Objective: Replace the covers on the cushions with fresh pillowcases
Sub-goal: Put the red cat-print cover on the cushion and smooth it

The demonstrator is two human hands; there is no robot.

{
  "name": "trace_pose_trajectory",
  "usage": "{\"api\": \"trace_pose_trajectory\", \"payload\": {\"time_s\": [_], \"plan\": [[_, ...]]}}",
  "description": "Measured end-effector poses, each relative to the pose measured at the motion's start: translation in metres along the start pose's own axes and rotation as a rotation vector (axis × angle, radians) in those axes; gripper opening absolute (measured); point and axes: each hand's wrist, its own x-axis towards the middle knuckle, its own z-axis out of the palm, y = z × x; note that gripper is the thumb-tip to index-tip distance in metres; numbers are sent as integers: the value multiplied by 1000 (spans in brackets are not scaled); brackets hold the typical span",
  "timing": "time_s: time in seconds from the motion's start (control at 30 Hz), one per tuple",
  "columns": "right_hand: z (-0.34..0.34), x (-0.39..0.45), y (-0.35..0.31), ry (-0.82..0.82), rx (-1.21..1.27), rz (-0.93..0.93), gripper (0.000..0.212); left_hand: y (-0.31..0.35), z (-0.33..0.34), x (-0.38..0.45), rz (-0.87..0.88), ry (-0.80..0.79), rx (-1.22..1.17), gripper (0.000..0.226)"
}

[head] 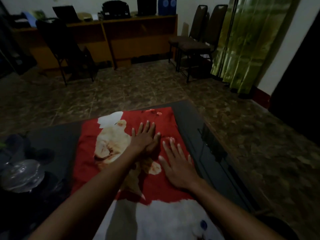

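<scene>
I see both hands flat on the red pillowcase in the middle of the frame, spread over the dark table. Left hand presses with fingers straight and slightly apart; right hand, lower right of it, fingers splayed, palm down. Clear plastic lump at left edge

Red, cream-patterned pillowcase

No legible text, label, brand, number or sign found. The blue item on the far wooden counter bears pale round markings, too blurred to read.
</scene>
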Motion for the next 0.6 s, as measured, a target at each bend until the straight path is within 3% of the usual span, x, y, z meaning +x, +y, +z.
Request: {"api": "trace_pose_trajectory", "payload": {"time_s": [0.23, 0.4, 0.5, 0.6], "plan": [[-7, 1, -11, -1, -23, 71, 62, -11, 18, -80, -1, 101, 48, 66], [21, -65, -43, 68, -30, 104, 69, -18, 35, -86, 20, 218, 3, 66], [39, -81, -43, 181, -87, 100, 69, -20, 34, -87, 60, 217, 2, 66], [35, -85, -53, 174, -78, 120, 69, -26, 32, -92, 91, 188, 7, 66]]}}
